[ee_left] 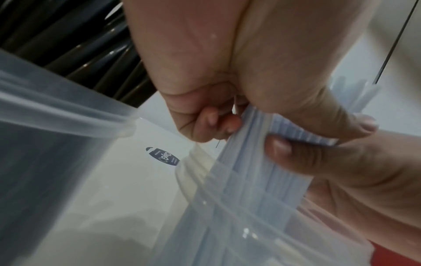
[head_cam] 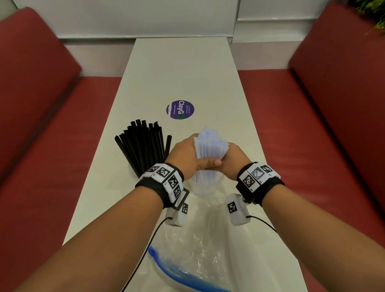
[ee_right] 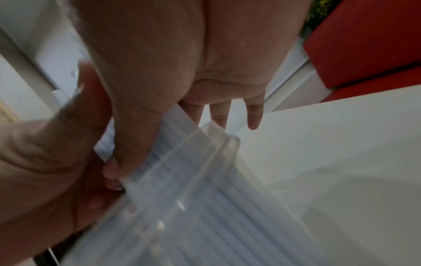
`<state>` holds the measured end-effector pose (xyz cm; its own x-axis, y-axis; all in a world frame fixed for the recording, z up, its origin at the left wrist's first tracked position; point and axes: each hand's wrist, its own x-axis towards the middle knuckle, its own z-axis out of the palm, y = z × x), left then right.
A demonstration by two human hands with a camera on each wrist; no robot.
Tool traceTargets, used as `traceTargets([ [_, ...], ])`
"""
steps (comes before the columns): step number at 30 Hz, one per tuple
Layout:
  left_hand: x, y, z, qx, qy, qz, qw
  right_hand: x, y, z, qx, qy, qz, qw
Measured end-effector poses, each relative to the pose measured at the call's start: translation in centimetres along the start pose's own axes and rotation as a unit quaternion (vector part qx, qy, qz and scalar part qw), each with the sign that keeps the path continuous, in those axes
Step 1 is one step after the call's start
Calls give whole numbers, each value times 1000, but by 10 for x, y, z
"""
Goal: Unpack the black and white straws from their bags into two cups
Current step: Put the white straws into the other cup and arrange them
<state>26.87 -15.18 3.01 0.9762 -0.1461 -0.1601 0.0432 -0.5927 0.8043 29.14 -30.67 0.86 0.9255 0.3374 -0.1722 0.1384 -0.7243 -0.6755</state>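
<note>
Both hands, left hand (head_cam: 184, 157) and right hand (head_cam: 233, 157), clasp the white straws (head_cam: 210, 144), whose lower ends stand in the clear cup (head_cam: 205, 189); black straws (head_cam: 144, 147) already fill theirs. Releasing unevenly could splay the bundle and tip the light cup.

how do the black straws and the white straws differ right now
The black straws stand fanned out in their cup with no hand on them; the white straws are a tight bundle gripped by the left hand and right hand. The black ones sit left of the white ones. The white ones' lower ends reach into a clear cup. Both bundles stand roughly upright.
</note>
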Motion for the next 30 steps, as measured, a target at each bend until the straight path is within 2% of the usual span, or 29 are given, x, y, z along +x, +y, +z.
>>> traceTargets([
  [4, 10, -2, -5, -25, 55, 3, 998, 5, 0, -12, 99, 40, 1, 994],
  [7, 15, -3, -7, -29, 70, -5, 997, 9, -3, -20, 128, 31, -6, 991],
  [10, 15, -6, -5, 9, 63, -15, 998, 11, 2, -23, 122, 12, -15, 992],
  [17, 13, -19, 0, -59, 77, -24, 995, 3, 16, -20, 107, -9, -20, 994],
  [24, 21, -6, -3, -29, 77, -18, 996, 7, 2, -23, 113, 7, -26, 993],
  [30, 20, -10, -3, -7, 62, -27, 998, 8, 5, -29, 85, -36, -19, 996],
])
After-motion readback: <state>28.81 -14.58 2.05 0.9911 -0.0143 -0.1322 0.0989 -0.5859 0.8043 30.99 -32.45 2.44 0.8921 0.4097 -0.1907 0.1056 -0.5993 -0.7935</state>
